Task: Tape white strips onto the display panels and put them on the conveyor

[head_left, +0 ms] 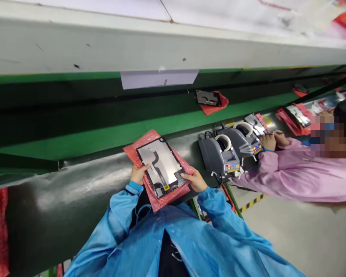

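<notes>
My left fingers [145,167] and my right fingers [187,177] hold the flat panel [170,158] by its two sides. It lies on red bubble wrap [170,199], close by the table [83,196], near two gray tape machines [210,156].

The panel [167,159] looks metallic, the wrap [170,197] bubbly plastic.

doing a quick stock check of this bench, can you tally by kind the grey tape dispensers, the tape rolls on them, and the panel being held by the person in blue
Grey tape dispensers: 2
Tape rolls: 2
Held panel: 1
Total: 5
</notes>
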The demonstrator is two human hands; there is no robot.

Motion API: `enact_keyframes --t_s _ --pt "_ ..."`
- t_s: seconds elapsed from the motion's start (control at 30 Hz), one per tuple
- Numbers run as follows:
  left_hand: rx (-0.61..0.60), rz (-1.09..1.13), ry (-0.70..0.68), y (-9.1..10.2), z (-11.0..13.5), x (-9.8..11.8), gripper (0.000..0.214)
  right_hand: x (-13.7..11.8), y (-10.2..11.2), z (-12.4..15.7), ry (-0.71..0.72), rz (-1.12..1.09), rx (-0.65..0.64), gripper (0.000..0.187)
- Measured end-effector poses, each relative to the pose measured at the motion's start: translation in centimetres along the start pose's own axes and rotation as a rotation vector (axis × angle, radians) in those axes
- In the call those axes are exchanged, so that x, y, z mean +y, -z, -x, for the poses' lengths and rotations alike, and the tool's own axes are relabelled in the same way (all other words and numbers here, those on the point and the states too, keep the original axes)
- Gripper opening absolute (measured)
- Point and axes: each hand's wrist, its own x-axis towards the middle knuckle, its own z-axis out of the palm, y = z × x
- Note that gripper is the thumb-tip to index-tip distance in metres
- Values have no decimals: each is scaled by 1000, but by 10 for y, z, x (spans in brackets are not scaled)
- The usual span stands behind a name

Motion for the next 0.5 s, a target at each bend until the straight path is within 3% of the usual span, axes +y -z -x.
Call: enact_keyframes --t_s 0.07,0.13,0.27,0.33,0.4,0.5 --pt "-23 -161 -47 -12 11 -19 46 15 31 13 30 66 89 53" --pt "27 -426 -129 -16 15 -31 34 34 52 16 88 157 166 58" --pt "164 -921 -284 -7 16 -48 23 68 76 6 247 632 182 45" --pt "208 -1111 -382 1 20 -60 31 78 87 -3 358 850 118 35" --pt "253 -1233 -468 9 25 -73 51 85 101 -10 469 919 58 32" --pt "306 -1305 -605 19 27 -87 68 92 140 -18 578 734 203 36"
